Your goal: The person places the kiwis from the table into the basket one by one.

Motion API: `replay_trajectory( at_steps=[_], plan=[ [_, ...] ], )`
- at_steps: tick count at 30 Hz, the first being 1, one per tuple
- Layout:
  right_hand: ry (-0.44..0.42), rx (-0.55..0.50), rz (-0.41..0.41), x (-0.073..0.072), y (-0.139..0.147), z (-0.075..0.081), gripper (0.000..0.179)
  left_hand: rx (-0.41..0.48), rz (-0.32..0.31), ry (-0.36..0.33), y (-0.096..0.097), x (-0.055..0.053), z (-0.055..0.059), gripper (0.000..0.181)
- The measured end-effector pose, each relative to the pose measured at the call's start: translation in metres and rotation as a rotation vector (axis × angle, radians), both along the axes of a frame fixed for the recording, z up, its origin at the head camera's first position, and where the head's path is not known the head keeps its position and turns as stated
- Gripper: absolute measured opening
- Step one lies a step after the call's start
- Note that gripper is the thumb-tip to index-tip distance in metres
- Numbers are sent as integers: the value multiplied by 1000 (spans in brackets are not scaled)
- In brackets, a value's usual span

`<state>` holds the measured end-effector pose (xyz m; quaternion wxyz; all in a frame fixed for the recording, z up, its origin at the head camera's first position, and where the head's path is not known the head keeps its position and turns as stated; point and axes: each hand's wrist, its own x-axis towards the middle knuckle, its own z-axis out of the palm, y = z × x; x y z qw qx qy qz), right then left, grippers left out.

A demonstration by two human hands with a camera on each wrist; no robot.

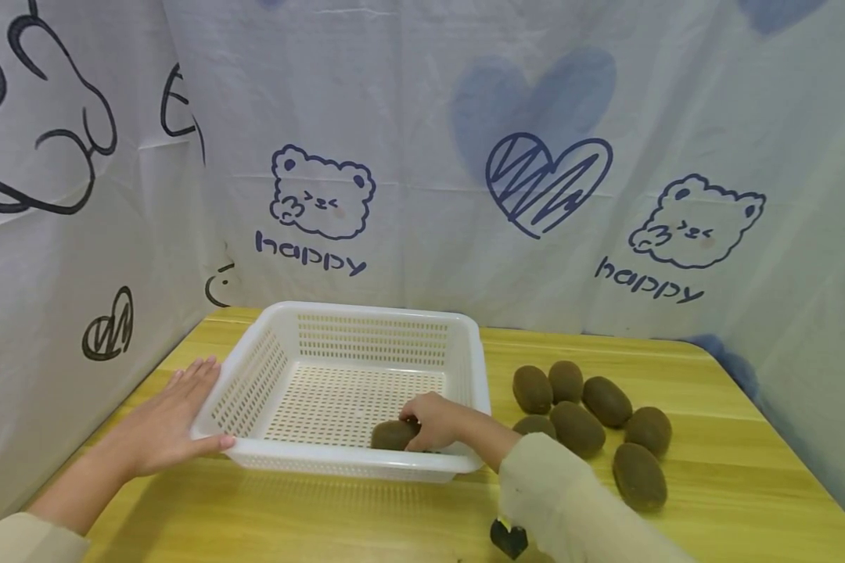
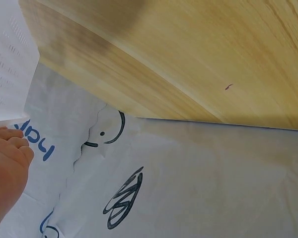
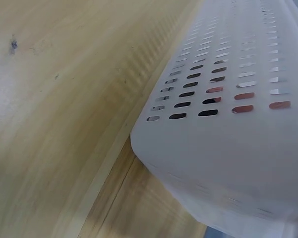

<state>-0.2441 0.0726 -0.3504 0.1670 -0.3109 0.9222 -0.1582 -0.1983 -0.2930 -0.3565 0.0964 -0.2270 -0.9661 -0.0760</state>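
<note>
A white plastic basket (image 1: 352,456) with slotted walls stands on the table. Its front left corner is steadied by my left hand (image 1: 165,422), fingers stretched along the left rim and thumb laid on the front rim. In the left wrist view, the fingertips of that hand (image 2: 9,158) are right at the basket's rim (image 2: 10,121). Inside the basket, near its front right, my right hand (image 1: 436,422) grips a brown kiwi (image 1: 392,435) low by the floor. The right wrist view shows the basket's outer wall (image 3: 228,144), with hand and kiwi only glimpsed through the slots.
To the right of the basket, several kiwis (image 1: 577,428) lie grouped on the wooden table (image 1: 732,469). A printed cloth (image 1: 422,258) hangs behind and along the sides. A black heart shape (image 1: 508,538) shows at the front, beside the right sleeve (image 1: 570,500).
</note>
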Motion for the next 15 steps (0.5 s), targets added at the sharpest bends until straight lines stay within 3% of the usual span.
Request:
replay_trajectory(
  at_steps=[6, 15],
  plan=[
    [-10, -134, -13, 2, 7, 9, 45, 1, -3, 8, 0, 1, -1, 100],
    [259, -279, 25, 12, 29, 20, 33, 5, -5, 9, -1, 1, -1, 99]
  ],
)
